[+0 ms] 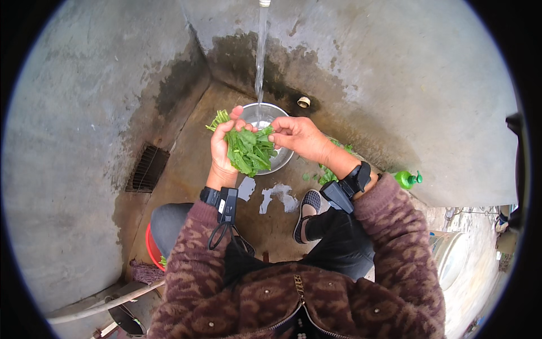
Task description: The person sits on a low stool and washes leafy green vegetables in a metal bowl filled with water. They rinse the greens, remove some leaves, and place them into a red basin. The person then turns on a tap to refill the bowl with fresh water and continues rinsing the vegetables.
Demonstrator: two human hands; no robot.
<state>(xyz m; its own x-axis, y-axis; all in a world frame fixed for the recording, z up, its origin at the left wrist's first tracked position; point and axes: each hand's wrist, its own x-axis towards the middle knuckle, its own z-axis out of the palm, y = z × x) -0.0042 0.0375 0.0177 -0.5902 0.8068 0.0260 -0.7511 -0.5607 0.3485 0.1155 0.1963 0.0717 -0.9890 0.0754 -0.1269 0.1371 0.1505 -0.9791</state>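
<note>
My left hand (pixel 222 146) grips a bunch of leafy greens (pixel 250 152), its cut stems pointing up to the left and its leaves hanging to the right. At the right edge of the bunch, the thumb and fingers of my right hand (pixel 302 137) pinch a leaf. Both hands are above a round metal basin (pixel 287 161) on the wet concrete floor, and the greens hide part of it. A stream of water (pixel 261 55) falls from a spout (pixel 264 3) into the basin behind the bunch.
Loose green leaves (pixel 328 174) lie on the floor beyond my right wrist, near a green pump bottle (pixel 406 180) by the wall. A drain grate (pixel 147 169) and a pipe end (pixel 303 102) open in the walls. A red tub (pixel 152 248) sits beside my left leg.
</note>
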